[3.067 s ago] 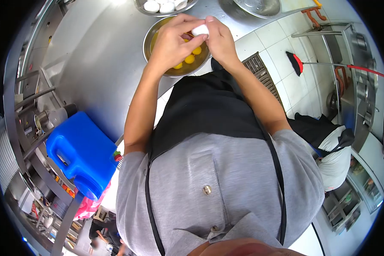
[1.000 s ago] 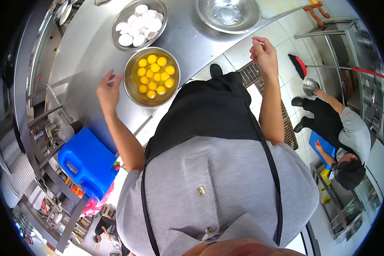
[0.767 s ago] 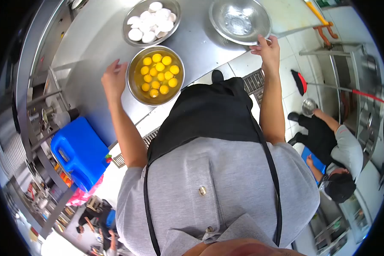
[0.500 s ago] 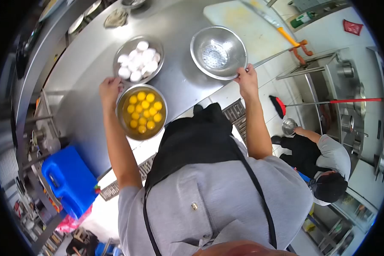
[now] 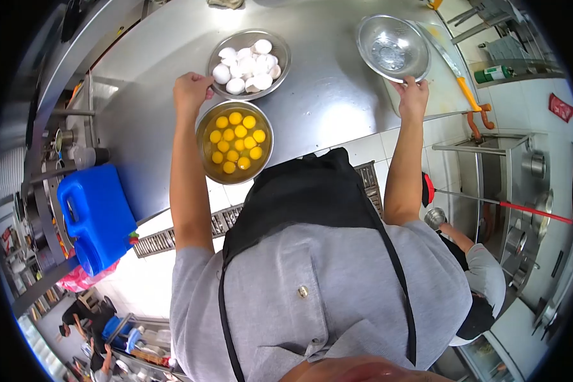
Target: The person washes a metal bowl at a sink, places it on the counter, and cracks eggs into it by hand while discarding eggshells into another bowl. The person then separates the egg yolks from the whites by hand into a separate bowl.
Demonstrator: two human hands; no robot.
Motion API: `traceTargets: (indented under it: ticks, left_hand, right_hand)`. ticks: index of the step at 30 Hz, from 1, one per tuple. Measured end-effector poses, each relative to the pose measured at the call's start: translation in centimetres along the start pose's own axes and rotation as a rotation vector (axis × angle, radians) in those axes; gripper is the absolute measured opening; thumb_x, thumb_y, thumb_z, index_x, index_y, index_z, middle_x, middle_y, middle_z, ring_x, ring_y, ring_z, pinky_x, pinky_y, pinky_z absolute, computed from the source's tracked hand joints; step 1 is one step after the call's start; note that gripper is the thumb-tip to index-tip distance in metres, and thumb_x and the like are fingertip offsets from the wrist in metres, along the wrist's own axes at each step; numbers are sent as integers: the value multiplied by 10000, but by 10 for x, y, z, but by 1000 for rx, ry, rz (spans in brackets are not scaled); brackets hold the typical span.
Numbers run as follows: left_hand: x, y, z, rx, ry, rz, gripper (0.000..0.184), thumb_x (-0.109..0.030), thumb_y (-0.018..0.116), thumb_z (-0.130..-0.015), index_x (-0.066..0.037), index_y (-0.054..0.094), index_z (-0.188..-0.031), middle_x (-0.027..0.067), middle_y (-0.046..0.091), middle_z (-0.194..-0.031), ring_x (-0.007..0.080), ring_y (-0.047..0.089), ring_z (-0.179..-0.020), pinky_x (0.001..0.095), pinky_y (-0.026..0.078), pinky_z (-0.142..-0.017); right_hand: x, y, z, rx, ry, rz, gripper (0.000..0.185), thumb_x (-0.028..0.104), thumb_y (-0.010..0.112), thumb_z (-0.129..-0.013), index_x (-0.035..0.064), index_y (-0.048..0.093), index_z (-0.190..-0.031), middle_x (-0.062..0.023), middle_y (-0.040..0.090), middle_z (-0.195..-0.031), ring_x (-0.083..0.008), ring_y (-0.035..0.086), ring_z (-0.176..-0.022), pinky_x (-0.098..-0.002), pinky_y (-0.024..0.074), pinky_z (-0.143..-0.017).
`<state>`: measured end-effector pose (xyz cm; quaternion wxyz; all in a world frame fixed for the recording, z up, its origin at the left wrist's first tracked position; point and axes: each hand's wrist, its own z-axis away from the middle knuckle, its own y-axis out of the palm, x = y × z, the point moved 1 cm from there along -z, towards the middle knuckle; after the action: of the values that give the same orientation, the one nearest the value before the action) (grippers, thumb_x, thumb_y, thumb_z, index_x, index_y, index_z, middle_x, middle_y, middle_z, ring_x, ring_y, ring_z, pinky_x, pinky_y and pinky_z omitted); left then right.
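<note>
My left hand (image 5: pixel 193 93) is closed, its fingertips pinched at the left rim of a metal bowl (image 5: pixel 283 52) heaped with white eggshells (image 5: pixel 251 63), several visibly broken. Just below, close against it, stands a second metal bowl (image 5: pixel 270 149) with many raw yolks (image 5: pixel 240 131) in clear egg white. My right hand (image 5: pixel 412 97) grips the near rim of a third metal bowl (image 5: pixel 372 48), which holds no eggs and has a speckled, shiny bottom. That bowl sits over the left side of a white cutting board (image 5: pixel 436 95).
A knife (image 5: pixel 455 73) with an orange handle lies on the board's right side. The steel table (image 5: pixel 325 83) ends just before my apron. A blue jug (image 5: pixel 105 204) stands at left. Behind my right arm, a person (image 5: pixel 487 267) holds a metal pot (image 5: pixel 435 218) near a red-handled broom (image 5: pixel 509 205).
My right hand has moved the third bowl away from the table's front edge, further over the cutting board. The view has shifted; my left hand stays at the eggshell bowl.
</note>
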<state>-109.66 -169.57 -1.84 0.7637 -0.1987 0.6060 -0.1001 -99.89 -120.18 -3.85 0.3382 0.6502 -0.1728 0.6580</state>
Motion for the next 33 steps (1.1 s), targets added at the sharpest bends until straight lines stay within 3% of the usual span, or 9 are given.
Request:
traceTargets:
  ticks: [6,12,14,18,21,23,26,30,33]
  left_hand:
    - [-12,6,-13,50,40,-339,190,-155,744,-721,15,685,-657,90,646,-543,152,634,-487,305,527,-541]
    - [0,31,-49,123,-73,-114,223,-174,759,-732,34,691,-691,103,673,-634,167,638,-512,290,514,-485]
    - [-1,38,-55,214,-183,-61,236,-196,739,-783,7,662,-690,46,598,-611,108,558,-512,239,425,-443]
    - [-22,47,-58,289,-206,-136,213,-195,734,-772,-2,662,-720,26,584,-623,99,552,-521,238,432,-449]
    - [-43,48,-41,386,-136,-164,203,-184,723,-768,-6,645,-708,35,596,-645,107,575,-551,240,461,-471]
    - [-49,48,-39,303,-10,-168,267,-184,736,-785,58,643,-722,102,652,-706,176,653,-596,309,590,-553]
    - [-68,38,-29,365,1,-59,162,-151,699,-814,-1,644,-835,40,631,-758,126,625,-647,272,564,-604]
    - [-49,8,-63,360,14,61,154,-151,681,-858,-6,647,-898,36,642,-816,130,639,-699,280,585,-668]
    - [-77,-25,-44,358,56,197,155,-159,659,-895,-7,642,-916,51,644,-853,135,647,-758,266,590,-705]
  right_hand:
    - [-18,-10,-14,17,-16,-34,235,-73,563,-879,-72,372,-1015,-233,530,-1066,-324,650,-928,-454,649,-802]
    - [-20,-25,-15,-80,-8,-112,192,-87,530,-917,-112,369,-1020,-274,533,-1107,-370,648,-967,-514,634,-841]
    - [-22,-33,-15,-61,-13,-141,222,-83,557,-909,-80,348,-983,-265,522,-1072,-366,649,-941,-505,633,-843]
    - [-21,-51,-11,-85,-43,-133,213,-73,565,-906,-84,366,-984,-253,526,-1066,-346,649,-924,-495,635,-832]
    - [-18,-61,-5,-110,-66,-73,193,-73,567,-894,-81,393,-979,-229,532,-1039,-307,646,-890,-464,642,-812]
    - [-13,-60,1,-123,-77,-35,186,-72,570,-884,-80,409,-976,-215,535,-1022,-283,643,-872,-443,646,-800]
    - [-3,-52,14,-171,-82,56,182,-65,572,-868,-80,435,-987,-189,538,-995,-243,635,-837,-406,649,-775]
    - [14,-24,33,-96,-81,31,184,-37,582,-872,-82,467,-1008,-166,551,-999,-225,638,-833,-367,639,-747]
    - [21,3,43,5,-59,-18,150,-47,589,-878,-52,492,-991,-168,596,-1012,-231,648,-883,-390,626,-750]
